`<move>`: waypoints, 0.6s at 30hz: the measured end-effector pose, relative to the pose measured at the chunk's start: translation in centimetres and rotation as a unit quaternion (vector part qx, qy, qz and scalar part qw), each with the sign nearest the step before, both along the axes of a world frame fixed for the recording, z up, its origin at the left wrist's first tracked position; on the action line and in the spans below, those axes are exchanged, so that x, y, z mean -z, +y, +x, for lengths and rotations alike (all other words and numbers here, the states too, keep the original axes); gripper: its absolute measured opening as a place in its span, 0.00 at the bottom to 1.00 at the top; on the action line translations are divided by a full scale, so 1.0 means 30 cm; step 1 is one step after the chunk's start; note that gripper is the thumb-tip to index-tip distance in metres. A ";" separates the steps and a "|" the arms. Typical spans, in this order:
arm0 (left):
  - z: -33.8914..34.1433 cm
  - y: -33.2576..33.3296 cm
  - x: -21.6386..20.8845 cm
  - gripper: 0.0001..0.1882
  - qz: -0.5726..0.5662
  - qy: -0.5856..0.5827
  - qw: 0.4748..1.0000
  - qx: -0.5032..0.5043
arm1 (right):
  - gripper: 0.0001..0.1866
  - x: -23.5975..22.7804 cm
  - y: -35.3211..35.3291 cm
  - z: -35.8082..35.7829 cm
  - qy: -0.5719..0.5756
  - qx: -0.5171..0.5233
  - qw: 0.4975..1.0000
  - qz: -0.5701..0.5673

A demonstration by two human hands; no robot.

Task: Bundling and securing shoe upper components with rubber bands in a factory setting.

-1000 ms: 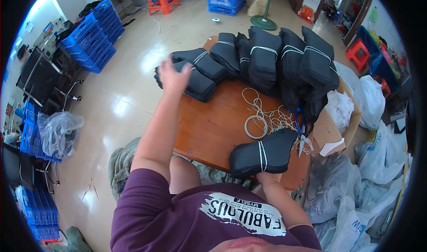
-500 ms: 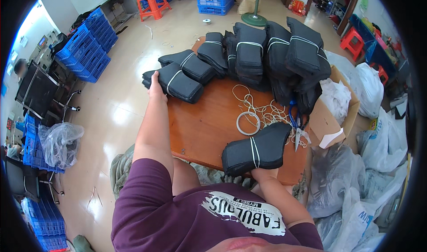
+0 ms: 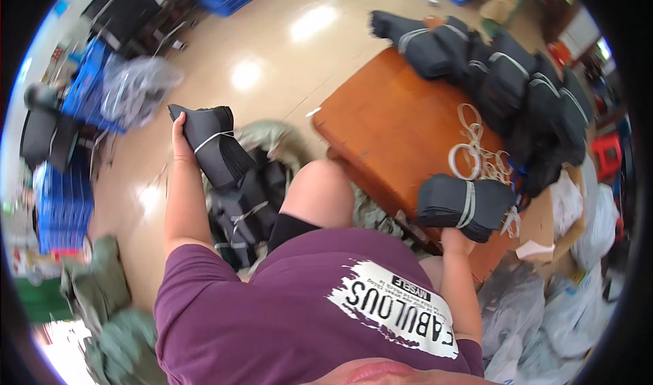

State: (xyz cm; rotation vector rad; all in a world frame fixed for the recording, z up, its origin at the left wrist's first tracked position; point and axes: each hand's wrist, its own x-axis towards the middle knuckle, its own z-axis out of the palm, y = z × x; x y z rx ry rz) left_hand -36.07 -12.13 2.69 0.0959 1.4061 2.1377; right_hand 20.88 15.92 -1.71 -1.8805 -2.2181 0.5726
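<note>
Away from the table, off to the left, my left hand (image 3: 179,139) grips a bundle of black cut pieces (image 3: 207,130), tied round the middle with a pale band. Just below it is a green cloth sack (image 3: 269,139) with more banded black bundles (image 3: 243,215) inside. My right hand (image 3: 458,241) is under a second bundle of black pieces (image 3: 442,198) at the table's near edge; most of its fingers are hidden beneath. White loops of elastic cord (image 3: 486,164) and a white ring (image 3: 464,161) lie beyond that bundle.
Several tied black bundles (image 3: 510,72) line the far side of the brown table (image 3: 381,106). To the right stand an open cardboard box (image 3: 537,232) and clear plastic bags (image 3: 510,296). Blue crates (image 3: 64,208) and full green sacks (image 3: 102,279) are on the left.
My left hand has taken a bundle off the table's left end and swung it left over the sack. The right hand still supports its bundle. The view has turned left.
</note>
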 end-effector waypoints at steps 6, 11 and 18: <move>0.020 -0.577 0.212 0.29 -0.167 -0.080 0.975 -0.123 | 0.28 0.155 0.051 0.081 -0.015 -0.015 0.999 0.037; 0.083 -0.852 0.423 0.29 -0.291 -0.161 0.934 -0.128 | 0.27 0.202 0.098 0.146 -0.003 -0.019 0.999 0.050; 0.248 -1.092 0.591 0.31 -0.317 -0.226 0.909 -0.150 | 0.28 0.213 0.111 0.158 -0.009 -0.001 1.000 0.018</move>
